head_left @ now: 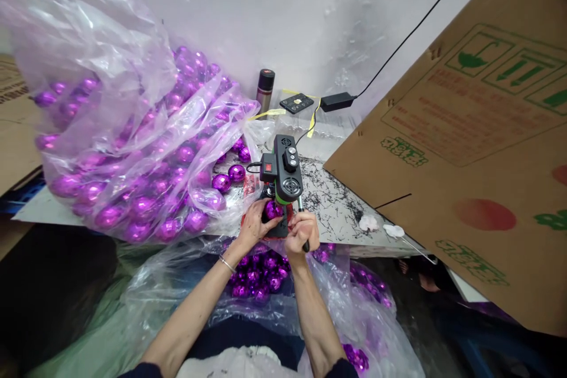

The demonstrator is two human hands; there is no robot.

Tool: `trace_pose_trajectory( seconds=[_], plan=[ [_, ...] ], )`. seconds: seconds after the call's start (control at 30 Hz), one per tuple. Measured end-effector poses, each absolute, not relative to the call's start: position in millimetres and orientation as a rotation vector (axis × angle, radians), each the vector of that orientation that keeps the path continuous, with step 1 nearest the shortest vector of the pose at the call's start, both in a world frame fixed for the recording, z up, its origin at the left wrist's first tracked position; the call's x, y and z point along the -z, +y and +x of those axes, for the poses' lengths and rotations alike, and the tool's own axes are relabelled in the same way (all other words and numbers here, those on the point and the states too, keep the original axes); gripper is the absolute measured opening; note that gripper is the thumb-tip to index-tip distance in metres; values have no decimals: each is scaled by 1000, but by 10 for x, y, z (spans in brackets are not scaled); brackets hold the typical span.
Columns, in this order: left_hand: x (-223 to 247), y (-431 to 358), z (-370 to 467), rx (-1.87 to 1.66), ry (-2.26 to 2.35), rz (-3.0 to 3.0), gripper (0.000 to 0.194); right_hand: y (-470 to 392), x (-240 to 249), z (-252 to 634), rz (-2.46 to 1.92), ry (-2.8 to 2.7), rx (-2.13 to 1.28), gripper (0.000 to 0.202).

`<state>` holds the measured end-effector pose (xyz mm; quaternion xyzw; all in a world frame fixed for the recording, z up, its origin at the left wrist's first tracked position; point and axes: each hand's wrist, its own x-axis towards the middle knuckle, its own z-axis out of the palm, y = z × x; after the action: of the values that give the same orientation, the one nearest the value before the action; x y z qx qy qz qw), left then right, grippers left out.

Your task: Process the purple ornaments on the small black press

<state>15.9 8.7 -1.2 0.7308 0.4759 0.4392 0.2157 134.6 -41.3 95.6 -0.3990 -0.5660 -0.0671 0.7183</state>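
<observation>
A small black bench drill press [287,168] with a red switch stands on the white table. Under its head, my left hand [256,225] grips a shiny purple ball [273,208] between thumb and fingers. My right hand [303,231] is wrapped round the press's lever handle [306,245], just right of the base. Whether the tool tip touches the ball is hidden by the head. Two loose purple balls [229,178] lie on the table left of the press. In my lap, a clear plastic bag [177,283] holds many more purple balls [259,276].
A large clear bag [146,147] full of purple balls covers the table's left. A cardboard box [460,130] leans in from the right. Behind the press are a dark bottle [264,87], a phone [296,103] and a power adapter [337,101] with its cord. Black shavings [323,198] litter the tabletop.
</observation>
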Motion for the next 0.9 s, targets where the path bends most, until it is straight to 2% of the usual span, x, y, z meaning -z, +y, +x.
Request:
trace_pose_trajectory(
  seconds=[0.17,0.33,0.4,0.47,0.53,0.6,0.7,0.8,0.9],
  plan=[
    [21,-207,82,-1220,1232,2108,56,-504,-1384,1369,-1025,-1221,-51,41],
    [-37,-756,-140,-1253,1172,2245,67,-567,-1334,1387,-1034,-1249,-40,43],
    [-182,-698,-252,-1310,1228,2222,58,-561,-1232,1377,-1009,-1250,-12,43],
    [-388,-392,-366,-1409,1363,2178,40,-551,-1157,1364,-994,-1236,-8,42],
    [-602,81,-462,-1420,1564,2131,38,-545,-1127,1358,-987,-1223,-12,41],
    [-778,571,-526,-1262,1808,2070,43,-547,-1130,1361,-989,-1236,-14,41],
    [-948,1074,-563,-763,2099,1982,51,-561,-1152,1373,-999,-1266,-4,41],
    [-1042,1234,-569,-322,2083,2005,53,-571,-1155,1375,-987,-1275,-15,40],
    [-1092,1216,-584,-245,1991,2005,45,-568,-1148,1367,-964,-1264,-35,39]
  ],
)
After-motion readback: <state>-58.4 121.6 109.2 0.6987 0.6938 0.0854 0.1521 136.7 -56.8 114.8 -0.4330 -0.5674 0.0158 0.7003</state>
